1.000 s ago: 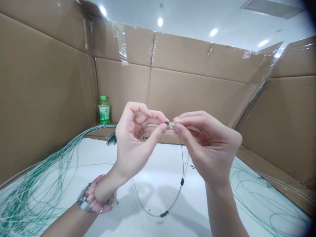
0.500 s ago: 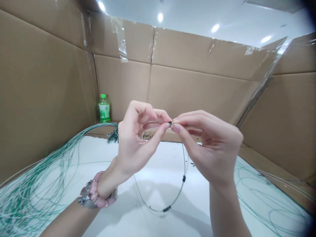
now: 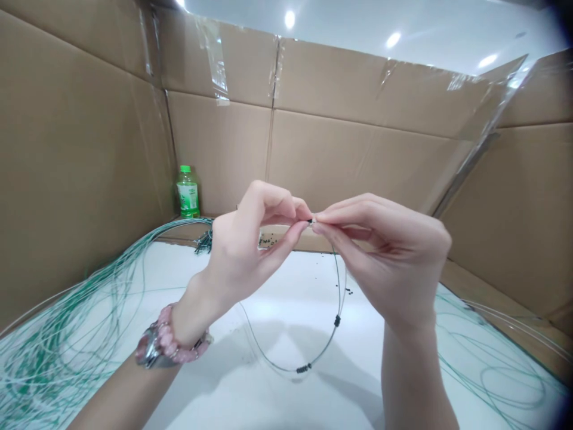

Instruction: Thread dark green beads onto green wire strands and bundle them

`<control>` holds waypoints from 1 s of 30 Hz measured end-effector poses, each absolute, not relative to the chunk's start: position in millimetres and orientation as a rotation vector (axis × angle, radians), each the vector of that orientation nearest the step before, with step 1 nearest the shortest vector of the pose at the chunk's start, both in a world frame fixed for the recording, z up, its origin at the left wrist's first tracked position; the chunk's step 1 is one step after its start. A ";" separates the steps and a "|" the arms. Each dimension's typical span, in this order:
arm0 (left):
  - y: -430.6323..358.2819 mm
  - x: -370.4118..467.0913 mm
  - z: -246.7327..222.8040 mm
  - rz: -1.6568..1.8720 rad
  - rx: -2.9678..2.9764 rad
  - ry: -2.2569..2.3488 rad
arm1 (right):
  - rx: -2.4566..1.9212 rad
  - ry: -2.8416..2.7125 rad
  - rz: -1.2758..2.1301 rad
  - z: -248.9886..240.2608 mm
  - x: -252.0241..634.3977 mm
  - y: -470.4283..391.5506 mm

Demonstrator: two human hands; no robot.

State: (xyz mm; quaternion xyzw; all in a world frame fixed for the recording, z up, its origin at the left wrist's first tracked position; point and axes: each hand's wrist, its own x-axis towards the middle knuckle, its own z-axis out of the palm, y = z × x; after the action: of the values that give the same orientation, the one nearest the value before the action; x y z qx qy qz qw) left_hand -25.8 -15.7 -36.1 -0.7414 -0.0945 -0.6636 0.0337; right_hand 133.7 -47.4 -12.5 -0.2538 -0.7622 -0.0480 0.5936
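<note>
My left hand (image 3: 250,239), a pink bead bracelet and a watch at its wrist, pinches a tiny black piece (image 3: 310,221) between thumb and forefinger. Close against it, my right hand (image 3: 380,251) has thumb and forefinger pinched on a thin wire, its end mostly hidden by the fingertips. Below the right fingers hang a green and a pale strand, curving down into a wire loop (image 3: 273,363) that passes behind my left wrist. On the loop sit a dark cluster (image 3: 337,321) and a row of small black pieces (image 3: 304,368).
A large bundle of green and white wires (image 3: 58,334) spreads over the left of the white tabletop (image 3: 277,406). More wires (image 3: 496,364) lie on the right. Loose black bits (image 3: 268,240) are scattered at the back. A green-capped bottle (image 3: 188,194) stands by the cardboard walls (image 3: 358,149).
The view has tilted down slightly. Both hands keep their pinch; my right hand has shifted slightly right, and a narrow gap shows between the fingertips. The loop has swung slightly.
</note>
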 end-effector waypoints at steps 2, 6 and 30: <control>-17.3 -26.2 -35.2 -2.069 -2.320 -0.305 | -0.572 -1.751 -0.021 -13.3 133.3 -45.3; -21.5 -26.3 -32.8 -2.144 -2.382 -0.400 | -0.545 -1.742 0.054 -13.4 133.4 -42.1; -17.3 -18.0 -34.2 -2.180 -2.191 -0.476 | -0.853 -1.878 0.209 -7.6 142.3 -40.3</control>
State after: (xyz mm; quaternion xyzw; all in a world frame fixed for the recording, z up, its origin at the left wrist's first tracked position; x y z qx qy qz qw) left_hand -18.0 -17.3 -34.2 -0.7005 -0.1523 -0.6972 0.0073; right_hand 142.3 -40.3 -7.6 -0.3542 -0.7796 0.0869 0.5091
